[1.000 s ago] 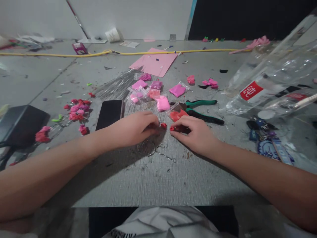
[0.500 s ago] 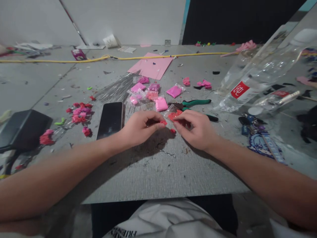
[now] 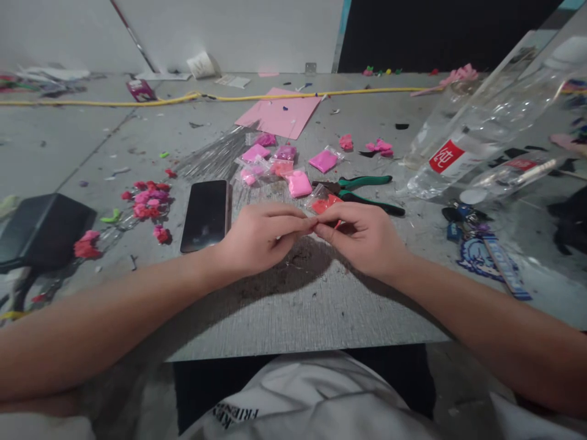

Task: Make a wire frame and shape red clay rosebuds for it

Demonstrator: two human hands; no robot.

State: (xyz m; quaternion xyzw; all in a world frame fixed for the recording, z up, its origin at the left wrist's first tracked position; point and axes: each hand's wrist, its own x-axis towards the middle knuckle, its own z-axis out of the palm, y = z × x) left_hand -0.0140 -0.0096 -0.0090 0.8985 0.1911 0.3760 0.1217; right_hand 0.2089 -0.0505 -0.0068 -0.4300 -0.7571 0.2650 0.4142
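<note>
My left hand (image 3: 270, 237) and my right hand (image 3: 360, 237) meet fingertip to fingertip above the near part of the table. Both are closed in a pinch around a tiny bit of red modelling clay, which the fingers almost wholly cover. Right behind them lies an opened clear packet of red clay (image 3: 324, 203). Pliers with green and black handles (image 3: 362, 189) rest beyond my right hand. Sealed packets of pink clay, among them a bright pink one (image 3: 299, 183), are grouped past the fingertips. A black phone (image 3: 205, 216) lies beside my left hand.
Clusters of red and pink clay flowers (image 3: 149, 198) and a dark box-like object (image 3: 43, 229) are on the left. Thin wires (image 3: 215, 153) fan out near pink paper (image 3: 279, 113). Clear bottles (image 3: 490, 131) and keys (image 3: 468, 223) stand or lie right. A yellow cable (image 3: 275, 96) crosses behind.
My hands, apart before, have come together at the fingertips. The red clay that showed in my left fingers is now mostly covered. The loose red bit between the hands no longer shows.
</note>
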